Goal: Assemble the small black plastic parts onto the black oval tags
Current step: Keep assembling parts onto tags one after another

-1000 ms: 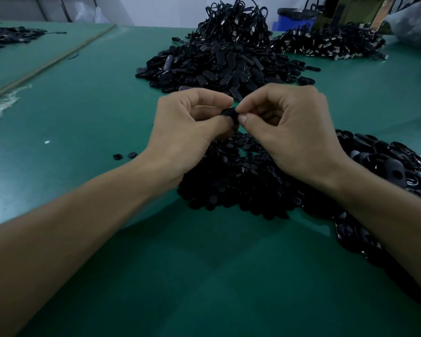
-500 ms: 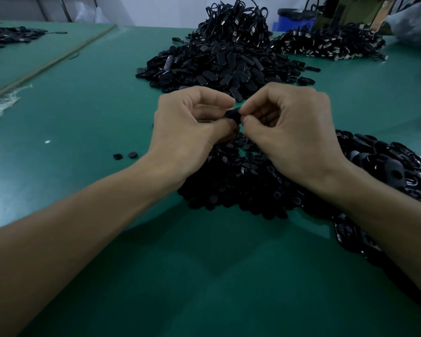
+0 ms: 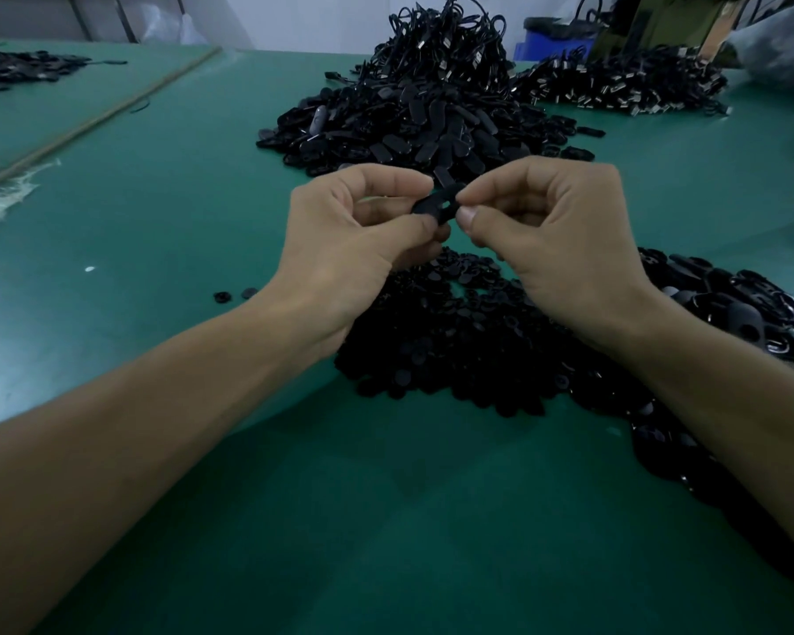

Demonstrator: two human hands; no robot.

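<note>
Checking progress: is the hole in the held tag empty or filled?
Looks empty: the oval tag, pinched between left hand and right hand, shows an open slot mid-face. No small part is visible.

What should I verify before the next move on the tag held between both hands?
1. Oval tag held clear of the table: ok.
2. Left hand pinches its left end: ok.
3. Right hand pinches its right end: ok.
4. Tag's opening in view between the fingertips: ok.
5. Small part seated in the tag: cannot tell.
6. Pile of small parts lies right below the hands: ok.
</note>
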